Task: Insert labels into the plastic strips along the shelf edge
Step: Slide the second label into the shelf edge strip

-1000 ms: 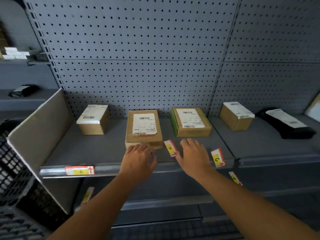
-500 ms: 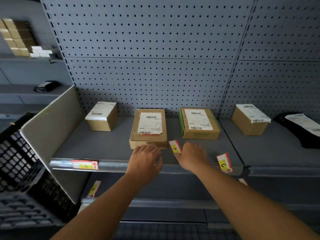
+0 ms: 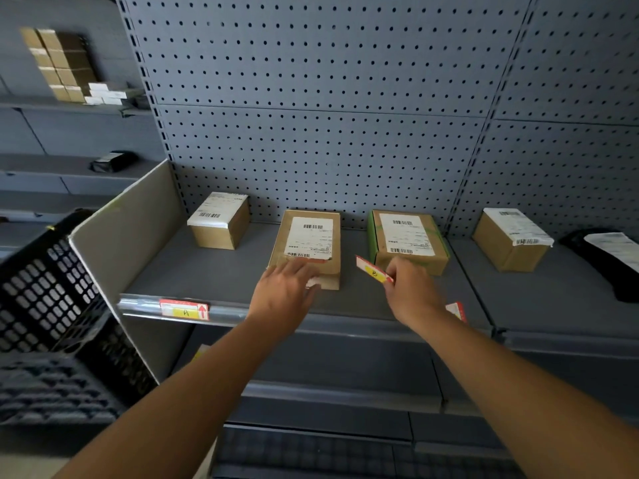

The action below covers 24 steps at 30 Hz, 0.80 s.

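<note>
My right hand (image 3: 413,292) pinches a red and yellow label marked B (image 3: 373,270) and holds it lifted above the grey shelf (image 3: 214,271). My left hand (image 3: 285,288) lies flat with fingers spread, touching the front of the middle cardboard box (image 3: 307,247). A label marked A (image 3: 185,310) sits in the clear plastic strip (image 3: 145,304) along the shelf's front edge at the left. Another red label (image 3: 456,311) lies near the edge, partly hidden behind my right wrist.
Other parcels stand at the back of the shelf: a small box (image 3: 219,221), a green-edged box (image 3: 406,240) and a box (image 3: 511,238) on the right-hand bay beside a black bag (image 3: 608,261). A black crate (image 3: 45,292) is at the left. Lower shelves lie below.
My right hand has picked the B label up off the shelf and closed on it. My left hand slid forward onto the middle box. The view shifted right and closer.
</note>
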Each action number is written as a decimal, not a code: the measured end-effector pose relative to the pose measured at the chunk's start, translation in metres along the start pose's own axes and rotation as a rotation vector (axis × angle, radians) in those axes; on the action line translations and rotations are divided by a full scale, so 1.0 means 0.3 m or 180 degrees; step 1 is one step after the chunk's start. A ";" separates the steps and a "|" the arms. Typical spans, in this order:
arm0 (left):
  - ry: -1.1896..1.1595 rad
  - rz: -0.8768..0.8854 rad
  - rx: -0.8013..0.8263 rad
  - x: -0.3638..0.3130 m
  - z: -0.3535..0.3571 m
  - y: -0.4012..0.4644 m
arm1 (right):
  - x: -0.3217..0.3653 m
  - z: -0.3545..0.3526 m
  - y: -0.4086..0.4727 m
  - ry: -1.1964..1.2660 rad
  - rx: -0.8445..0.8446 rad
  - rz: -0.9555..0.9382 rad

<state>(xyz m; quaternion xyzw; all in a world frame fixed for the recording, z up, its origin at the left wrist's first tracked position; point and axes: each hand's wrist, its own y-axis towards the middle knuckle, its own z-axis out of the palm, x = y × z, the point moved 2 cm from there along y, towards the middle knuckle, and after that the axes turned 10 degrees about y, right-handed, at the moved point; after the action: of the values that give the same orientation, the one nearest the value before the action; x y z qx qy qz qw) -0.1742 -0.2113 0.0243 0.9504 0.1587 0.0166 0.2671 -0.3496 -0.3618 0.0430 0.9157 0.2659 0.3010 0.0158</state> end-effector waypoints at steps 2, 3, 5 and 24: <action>-0.0050 0.0019 0.0016 -0.012 -0.012 0.012 | 0.008 -0.049 -0.019 0.0182 0.0091 -0.0384; -0.0074 0.0044 0.0015 -0.019 -0.017 0.013 | 0.017 -0.063 -0.032 0.0249 0.0237 -0.0522; -0.0106 0.0168 -0.0022 -0.027 -0.024 0.008 | 0.038 -0.071 -0.061 0.0268 0.0535 -0.0727; 0.0140 0.0667 0.0065 0.207 -0.102 -0.134 | 0.281 0.129 -0.190 -0.0064 0.0676 -0.1876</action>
<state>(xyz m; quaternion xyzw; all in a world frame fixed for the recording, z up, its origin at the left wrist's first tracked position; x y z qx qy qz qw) -0.1304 -0.1442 0.0267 0.9638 0.0644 0.0637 0.2506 -0.2980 -0.2661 0.0462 0.7986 0.5497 0.2450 0.0093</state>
